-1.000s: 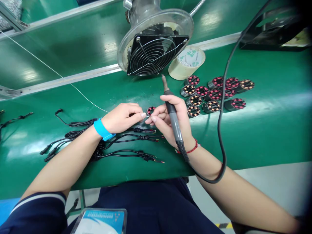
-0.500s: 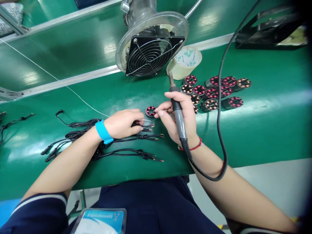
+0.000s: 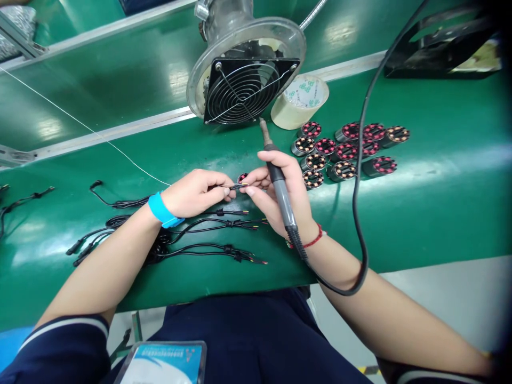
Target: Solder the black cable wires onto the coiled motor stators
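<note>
We note a fume fan (image 3: pixel 244 88) with a wire grille at the far edge of the green bench (image 3: pixel 420 213), its clear hood tilted toward us. A roll of tape (image 3: pixel 301 101) lies just beside it on the right. Right of the hands sits a cluster of wound stators (image 3: pixel 347 150); we count about eleven, some with red windings, some with orange, several touching each other. A black stand (image 3: pixel 436 50) sits at the far right corner.

Left hand (image 3: pixel 196 192): fingers curled closed, pinching the stripped end of a black cable lead (image 3: pixel 234 186) between thumb and forefinger. A blue wrist strap (image 3: pixel 162 210) circles that wrist. A thin solder wire (image 3: pixel 80 124) runs from the far left toward this hand.

Right hand (image 3: pixel 280 192): closed around the soldering iron (image 3: pixel 278 184), tip pointing up and away toward the fan, while thumb and forefinger reach to a single stator (image 3: pixel 242 177) on the bench between both hands. The fingers cover most of that stator. The iron's black cord (image 3: pixel 360 160) loops across the stator cluster, hiding parts of it.

Near the left forearm lie more cable harnesses (image 3: pixel 208 234); we count at least three loose leads.
</note>
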`<state>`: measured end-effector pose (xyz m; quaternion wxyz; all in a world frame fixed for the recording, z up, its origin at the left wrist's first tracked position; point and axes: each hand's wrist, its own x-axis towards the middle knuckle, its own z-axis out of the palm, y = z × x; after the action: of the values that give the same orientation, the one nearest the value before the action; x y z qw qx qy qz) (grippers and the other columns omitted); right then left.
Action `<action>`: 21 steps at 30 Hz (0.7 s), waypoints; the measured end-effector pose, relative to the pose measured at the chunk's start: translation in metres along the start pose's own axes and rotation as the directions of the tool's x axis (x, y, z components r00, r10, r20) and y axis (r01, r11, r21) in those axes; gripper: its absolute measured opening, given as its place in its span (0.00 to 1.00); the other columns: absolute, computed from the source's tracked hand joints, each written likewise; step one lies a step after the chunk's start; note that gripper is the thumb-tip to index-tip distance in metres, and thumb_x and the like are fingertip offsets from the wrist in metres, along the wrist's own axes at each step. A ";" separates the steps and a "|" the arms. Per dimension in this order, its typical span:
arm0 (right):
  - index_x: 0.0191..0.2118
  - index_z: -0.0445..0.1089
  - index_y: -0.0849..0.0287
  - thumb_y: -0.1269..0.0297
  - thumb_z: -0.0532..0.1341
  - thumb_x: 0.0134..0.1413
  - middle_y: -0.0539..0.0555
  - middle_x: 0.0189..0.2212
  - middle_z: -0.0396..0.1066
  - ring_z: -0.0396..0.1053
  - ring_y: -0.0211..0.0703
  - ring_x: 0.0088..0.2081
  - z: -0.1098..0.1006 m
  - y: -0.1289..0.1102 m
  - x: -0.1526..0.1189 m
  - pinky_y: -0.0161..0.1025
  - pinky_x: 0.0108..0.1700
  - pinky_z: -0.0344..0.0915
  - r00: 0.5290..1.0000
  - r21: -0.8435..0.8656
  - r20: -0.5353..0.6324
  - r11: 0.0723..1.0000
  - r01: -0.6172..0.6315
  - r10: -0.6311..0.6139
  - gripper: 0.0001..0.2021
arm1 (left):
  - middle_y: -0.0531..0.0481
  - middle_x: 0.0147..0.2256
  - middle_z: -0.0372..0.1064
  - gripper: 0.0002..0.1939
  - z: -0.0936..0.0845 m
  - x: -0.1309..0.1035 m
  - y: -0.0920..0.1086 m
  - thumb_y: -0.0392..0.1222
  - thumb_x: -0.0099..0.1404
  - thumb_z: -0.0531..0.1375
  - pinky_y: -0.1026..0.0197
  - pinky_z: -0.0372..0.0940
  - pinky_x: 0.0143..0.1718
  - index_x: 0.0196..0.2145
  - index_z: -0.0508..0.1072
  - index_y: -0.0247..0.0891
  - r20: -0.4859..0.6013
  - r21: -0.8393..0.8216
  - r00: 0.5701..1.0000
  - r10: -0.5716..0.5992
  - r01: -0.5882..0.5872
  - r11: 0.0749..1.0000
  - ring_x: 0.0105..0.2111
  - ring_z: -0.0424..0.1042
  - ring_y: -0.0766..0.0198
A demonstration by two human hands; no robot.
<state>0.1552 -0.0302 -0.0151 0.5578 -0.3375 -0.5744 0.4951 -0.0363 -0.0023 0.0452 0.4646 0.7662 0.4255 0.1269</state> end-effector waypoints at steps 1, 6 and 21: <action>0.54 0.60 0.49 0.66 0.67 0.53 0.48 0.36 0.72 0.73 0.39 0.36 0.000 0.000 0.000 0.41 0.41 0.73 1.000 0.013 -0.001 1.000 -0.005 0.005 0.24 | 0.51 0.34 0.78 0.11 0.000 0.000 0.000 0.37 0.65 0.53 0.65 0.67 0.40 0.35 0.76 0.35 0.009 -0.004 1.000 -0.001 0.001 1.000 0.35 0.75 0.67; 0.52 0.60 0.49 0.64 0.66 0.55 0.47 0.33 0.73 0.72 0.37 0.34 0.000 0.001 0.002 0.38 0.39 0.72 0.999 0.033 0.019 0.998 -0.046 0.045 0.21 | 0.50 0.33 0.75 0.10 0.001 0.000 -0.001 0.39 0.65 0.54 0.64 0.65 0.39 0.34 0.75 0.35 0.030 0.045 0.998 0.054 -0.055 0.997 0.34 0.72 0.67; 0.51 0.58 0.45 0.65 0.69 0.50 0.47 0.33 0.70 0.74 0.41 0.32 0.002 -0.003 -0.001 0.42 0.36 0.74 0.997 0.038 -0.010 0.997 -0.070 0.070 0.26 | 0.52 0.25 0.65 0.19 0.008 0.004 -0.004 0.46 0.71 0.51 0.64 0.58 0.34 0.26 0.70 0.34 -0.107 0.102 0.981 0.160 -0.149 0.984 0.28 0.63 0.68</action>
<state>0.1537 -0.0324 -0.0129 0.5496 -0.3499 -0.5495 0.5230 -0.0309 -0.0029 0.0370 0.3918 0.8093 0.3960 0.1864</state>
